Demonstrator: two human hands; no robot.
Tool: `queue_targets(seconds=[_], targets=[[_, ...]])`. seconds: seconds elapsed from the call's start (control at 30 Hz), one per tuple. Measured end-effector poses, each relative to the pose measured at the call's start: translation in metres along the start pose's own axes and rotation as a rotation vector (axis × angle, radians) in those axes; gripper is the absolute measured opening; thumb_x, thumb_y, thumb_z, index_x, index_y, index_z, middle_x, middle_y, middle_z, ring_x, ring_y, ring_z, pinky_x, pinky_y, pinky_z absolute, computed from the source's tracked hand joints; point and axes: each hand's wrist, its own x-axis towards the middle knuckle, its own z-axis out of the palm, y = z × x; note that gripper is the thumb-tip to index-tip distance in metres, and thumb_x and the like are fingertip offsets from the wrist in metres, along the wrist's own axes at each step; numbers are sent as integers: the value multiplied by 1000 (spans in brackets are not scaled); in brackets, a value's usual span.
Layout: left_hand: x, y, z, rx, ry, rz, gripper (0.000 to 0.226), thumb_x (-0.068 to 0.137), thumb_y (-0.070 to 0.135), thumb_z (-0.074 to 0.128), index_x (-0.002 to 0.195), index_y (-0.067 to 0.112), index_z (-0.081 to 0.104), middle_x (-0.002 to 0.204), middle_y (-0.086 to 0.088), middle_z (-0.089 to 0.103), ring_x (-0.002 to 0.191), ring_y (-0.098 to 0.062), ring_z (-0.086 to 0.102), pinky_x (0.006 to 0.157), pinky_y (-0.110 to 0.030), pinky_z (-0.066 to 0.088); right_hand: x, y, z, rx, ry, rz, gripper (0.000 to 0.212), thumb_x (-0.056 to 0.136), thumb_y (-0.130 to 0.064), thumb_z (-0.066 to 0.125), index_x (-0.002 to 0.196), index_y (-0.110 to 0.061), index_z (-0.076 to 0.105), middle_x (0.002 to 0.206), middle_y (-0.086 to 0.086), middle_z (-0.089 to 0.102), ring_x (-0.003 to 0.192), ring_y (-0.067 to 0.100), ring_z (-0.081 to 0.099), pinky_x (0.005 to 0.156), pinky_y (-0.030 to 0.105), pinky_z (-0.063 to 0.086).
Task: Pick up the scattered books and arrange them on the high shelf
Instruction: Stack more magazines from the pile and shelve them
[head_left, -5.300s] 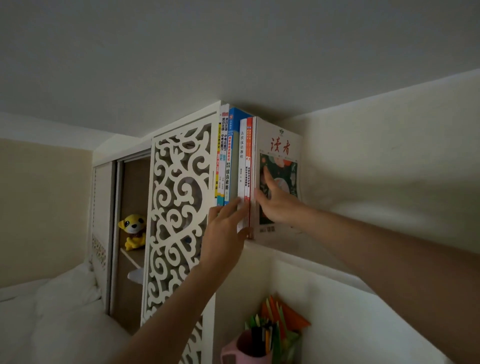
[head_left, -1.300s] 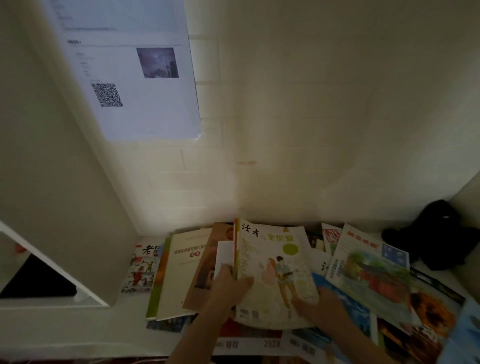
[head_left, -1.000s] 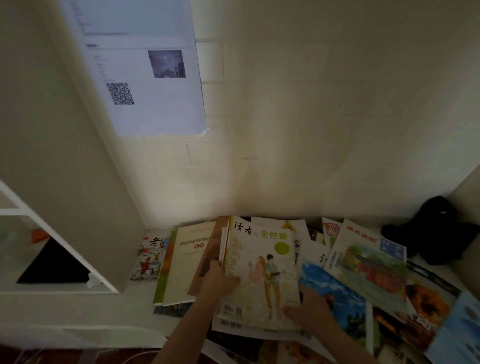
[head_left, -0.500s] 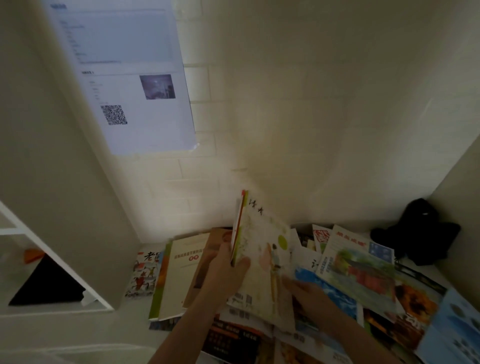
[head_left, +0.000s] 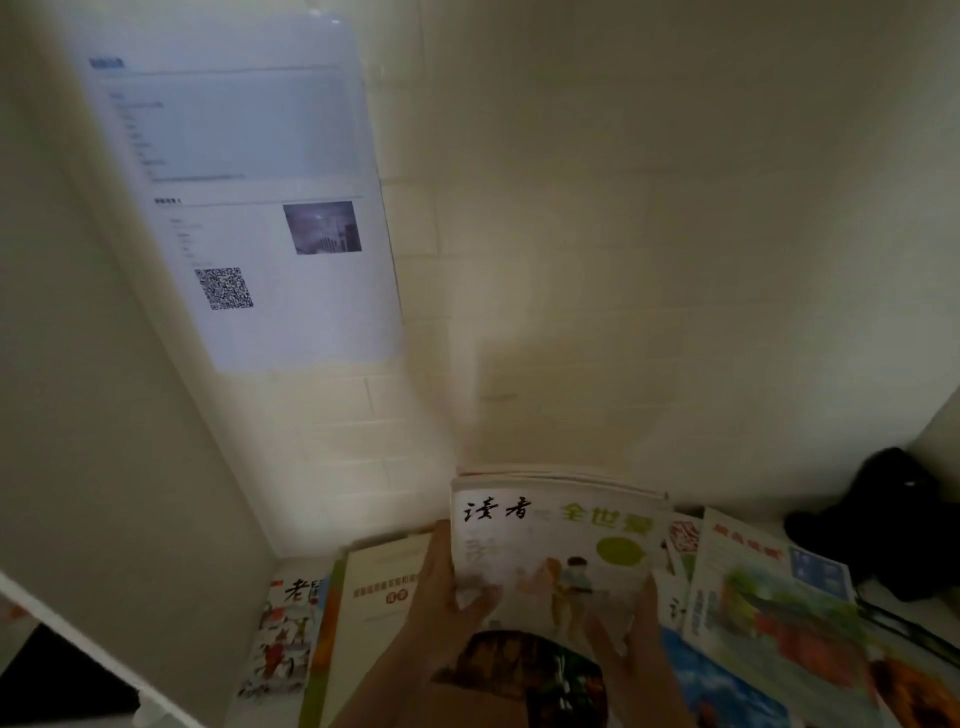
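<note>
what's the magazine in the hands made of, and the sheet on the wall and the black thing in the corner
The magazine, held at its sides by the left hand and right hand, looks like soft printed paper: thin stacked page edges show on top. The wall sheet seems glossy, perhaps laminated paper, given its pale sheen. The black thing looks soft, possibly fabric; too dark to tell.

Pale magazine stack (head_left: 550, 551), seemingly lifted, upright

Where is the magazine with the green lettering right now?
In the head view, low and centre, the magazine is gripped by the left hand and right hand, above the scattered books.
</note>
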Motion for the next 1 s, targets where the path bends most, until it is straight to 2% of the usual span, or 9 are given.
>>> queue_targets(seconds=[0.07,0.2,0.33,0.47,0.53,0.63,0.77,0.9,1.0], targets=[[1,-7,7,-18,71,16,84,69,46,82,138,30,37,130,6,58,117,-5,57,89,-30,55,1,6,6,106,-19,37,95,62,-49,82,131,-48,17,141,-13,36,131,17,40,105,34,42],[-1,1,18,-150,83,10,62,80,-7,69,131,18,43,123,1,60,102,1,64,74,-16,54,4,-5,7,56,0,-41,64,94,-6,51,130,-40,9,123,-33,28,119,3,36,82,-4,37],[8,24,10,-25,60,-82,52,80,6,75,121,16,43,106,9,56,89,3,62,72,-14,50,-3,-22,-9,-120,-109,-44,69,98,-16,47,134,-41,-6,133,-31,21,118,-15,35,91,0,33],[15,16,-1,-83,-108,-322,65,63,28,86,118,25,52,119,-2,63,105,-23,65,85,-45,55,-6,-36,-23,-221,-183,66,38,97,-19,53,128,-30,34,117,-20,50,103,-6,55,78,10,49],[4,0,4,-109,-138,-347,56,64,20,85,107,40,56,115,-1,65,100,-22,67,78,-46,58,-8,-27,-20,-345,-218,149,33,96,-28,54,128,-24,47,120,-11,57,109,11,57,89,25,52],[-11,-27,21,-48,-79,-445,48,65,14,84,104,28,61,100,-2,67,87,-20,68,68,-39,57,-17,-11,-24,-507,-276,173,17,97,-32,51,100,-20,63,91,-4,65,79,5,59,65,9,45],[2,-34,37,653,-49,-599,76,73,43,75,132,5,47,131,-16,53,121,-35,51,103,-44,40,-22,6,-80,-670,-61,121,47,98,-28,48,54,-19,37,51,-1,32,47,11,31,49,17,30],[16,-1,75,1017,-40,-339,91,81,57,57,147,10,17,148,-18,28,134,-39,31,111,-50,28,-33,25,-183,-654,291,261,34,97,-20,51,65,-8,51,54,8,45,47,22,40,48,30,32],[20,28,136,840,-196,-130,67,92,30,59,146,14,25,150,-16,26,137,-33,29,111,-40,28,-38,26,-238,-616,440,370,16,97,-22,51,88,-9,51,71,4,53,62,17,49,54,29,36]])
